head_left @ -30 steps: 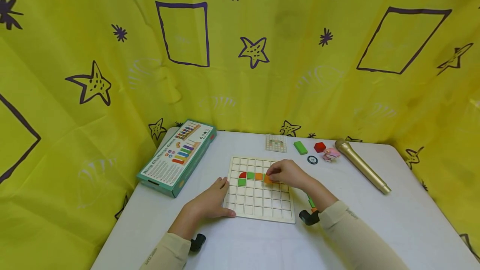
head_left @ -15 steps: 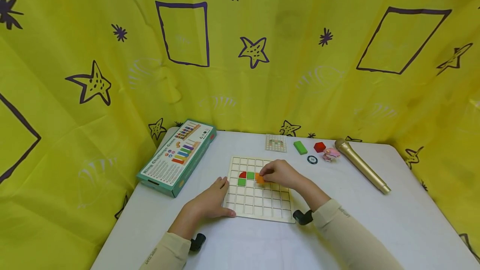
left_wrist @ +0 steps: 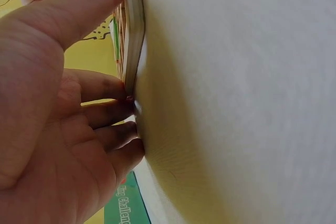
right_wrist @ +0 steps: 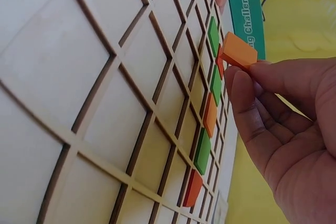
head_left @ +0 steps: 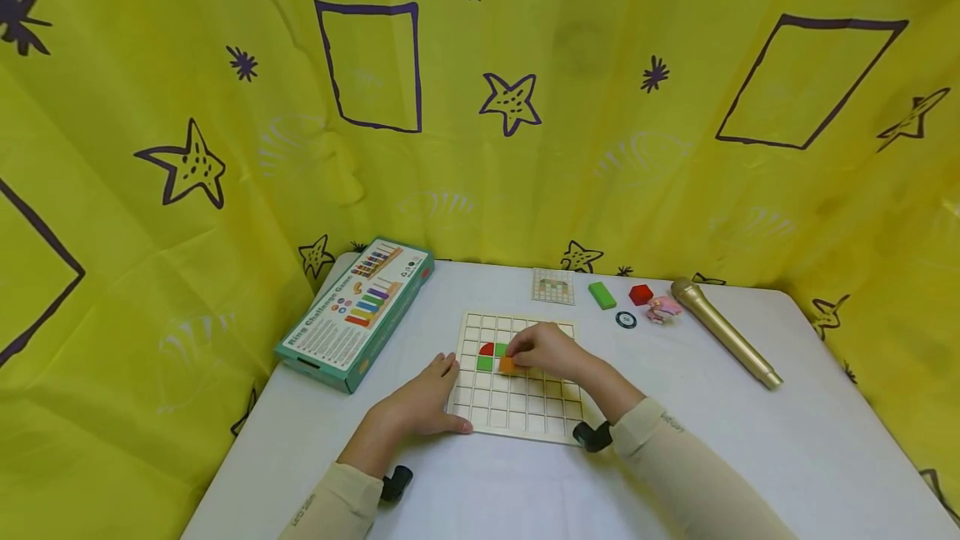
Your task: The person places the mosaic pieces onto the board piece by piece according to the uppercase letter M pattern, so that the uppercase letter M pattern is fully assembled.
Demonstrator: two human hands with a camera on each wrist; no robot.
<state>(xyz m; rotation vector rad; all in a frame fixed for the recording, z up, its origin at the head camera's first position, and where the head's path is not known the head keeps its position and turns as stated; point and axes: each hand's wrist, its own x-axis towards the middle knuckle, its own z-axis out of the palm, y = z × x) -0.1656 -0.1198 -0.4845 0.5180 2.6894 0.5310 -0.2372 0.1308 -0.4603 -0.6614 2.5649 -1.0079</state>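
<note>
A pale wooden grid board (head_left: 525,419) lies on the white table. My left hand (head_left: 420,398) rests along its left side, fingers touching that edge and thumb at the near left corner. Between right thumb and fingers I pinch an orange square tile (right_wrist: 239,51), raised over the grid in the right wrist view. That right hand (head_left: 551,350) is above the board's upper middle and hides part of a row. A red rounded tile (head_left: 487,349) and a green tile (head_left: 485,363) sit in cells left of it. Further along the row are another orange tile (right_wrist: 210,116), a green one (right_wrist: 202,150) and a red one (right_wrist: 193,188).
A green Ring Challenge Game box (head_left: 352,315) lies at the left. Behind the board is a small pattern card (head_left: 553,287). To its right are a green block (head_left: 602,296), red block (head_left: 641,295), round chip (head_left: 626,320), pink toy (head_left: 663,309) and gold microphone (head_left: 727,335).
My right hand has carried the orange tile leftward across the board, from the right of the row to beside the left green tile. The left hand has stayed in place.
</note>
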